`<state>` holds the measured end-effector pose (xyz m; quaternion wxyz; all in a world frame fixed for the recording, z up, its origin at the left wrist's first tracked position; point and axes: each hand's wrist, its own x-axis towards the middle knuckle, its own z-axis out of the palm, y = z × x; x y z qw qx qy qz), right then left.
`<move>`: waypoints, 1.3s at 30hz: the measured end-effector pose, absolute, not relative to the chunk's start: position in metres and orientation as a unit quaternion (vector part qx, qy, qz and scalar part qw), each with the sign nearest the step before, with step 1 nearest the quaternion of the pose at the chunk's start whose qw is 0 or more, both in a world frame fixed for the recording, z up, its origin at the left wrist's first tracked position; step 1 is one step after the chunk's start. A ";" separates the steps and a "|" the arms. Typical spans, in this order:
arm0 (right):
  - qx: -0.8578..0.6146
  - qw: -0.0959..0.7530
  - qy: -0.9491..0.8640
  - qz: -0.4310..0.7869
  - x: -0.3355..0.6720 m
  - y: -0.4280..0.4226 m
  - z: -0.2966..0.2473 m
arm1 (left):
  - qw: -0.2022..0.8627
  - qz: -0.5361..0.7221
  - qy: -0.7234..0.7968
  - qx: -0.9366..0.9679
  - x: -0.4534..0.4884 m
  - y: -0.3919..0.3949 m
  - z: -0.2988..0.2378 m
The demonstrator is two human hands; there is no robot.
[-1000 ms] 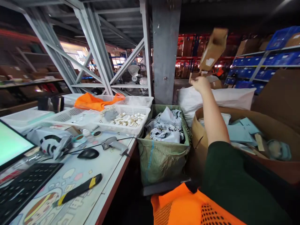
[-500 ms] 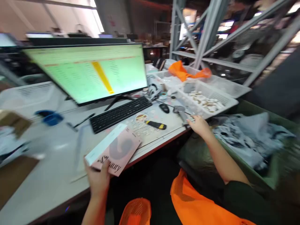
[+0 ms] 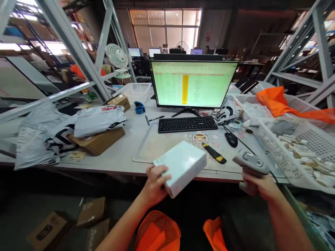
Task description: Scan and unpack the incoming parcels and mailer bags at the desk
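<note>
My left hand [image 3: 157, 183] grips a pale box [image 3: 181, 164] by its near left corner and holds it tilted over the desk's front edge. The box's plain light side faces up. In my right hand [image 3: 258, 184] is a grey barcode scanner [image 3: 251, 162], its head pointing left toward the box; motion blurs this hand a little. A black and yellow utility knife [image 3: 214, 153] lies on the desk mat [image 3: 146, 150] between box and scanner. Behind them are a black keyboard [image 3: 187, 124] and a mouse [image 3: 231, 139].
A monitor [image 3: 195, 85] with a table on screen stands at the back. White plastic bags [image 3: 98, 120] and a cardboard box [image 3: 98, 141] are piled at left. A white basket [image 3: 277, 153] of small items stands at right. Cartons [image 3: 49, 230] lie on the floor.
The view has swung left. My right hand has picked up the barcode scanner and brought it toward the box. My left hand has turned the box, so its printed face no longer shows.
</note>
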<state>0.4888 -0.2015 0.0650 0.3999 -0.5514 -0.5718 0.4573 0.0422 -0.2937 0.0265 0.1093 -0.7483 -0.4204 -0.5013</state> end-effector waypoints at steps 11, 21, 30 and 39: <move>-0.431 0.281 -0.686 0.514 0.448 -0.216 0.145 | 0.207 -0.270 -0.291 -0.894 0.037 -0.289 0.068; -0.329 0.244 -0.753 0.516 0.388 -0.205 0.173 | 0.203 -0.273 -0.313 -0.887 0.034 -0.274 0.073; -0.318 0.144 -0.785 0.512 0.392 -0.226 0.175 | 0.180 -0.307 -0.317 -0.879 0.019 -0.251 0.054; -0.679 0.270 -0.557 0.394 0.519 -0.139 0.078 | 0.194 -0.392 -0.421 -0.795 -0.052 -0.267 -0.011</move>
